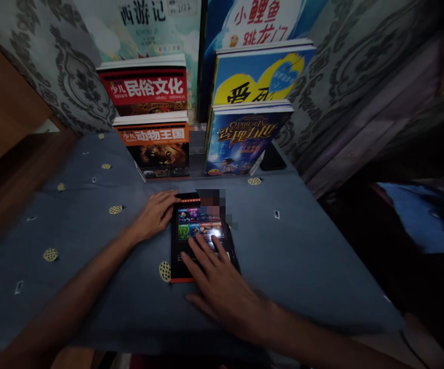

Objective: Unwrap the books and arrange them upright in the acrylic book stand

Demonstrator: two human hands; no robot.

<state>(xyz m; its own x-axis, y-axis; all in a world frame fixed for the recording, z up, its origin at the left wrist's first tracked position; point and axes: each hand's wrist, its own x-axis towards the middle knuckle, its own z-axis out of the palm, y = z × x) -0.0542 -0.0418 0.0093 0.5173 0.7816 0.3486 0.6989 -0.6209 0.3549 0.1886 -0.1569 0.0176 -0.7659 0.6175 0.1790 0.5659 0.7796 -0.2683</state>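
A dark-backed book lies flat on the cloth-covered table, with rows of small coloured pictures and an orange strip along its near edge. Part of its upper right is blurred out. My left hand rests at the book's far left corner, fingers stretched out and touching the edge. Across the book's near half lies my right hand, palm down, its fingers spread over the cover. Neither hand grips the book.
Behind it, books stand upright in two stacks: an orange-topped book and red book at left, a blue book and a yellow-and-blue book at right. A dark flat object lies beside them. The table's right edge slopes away.
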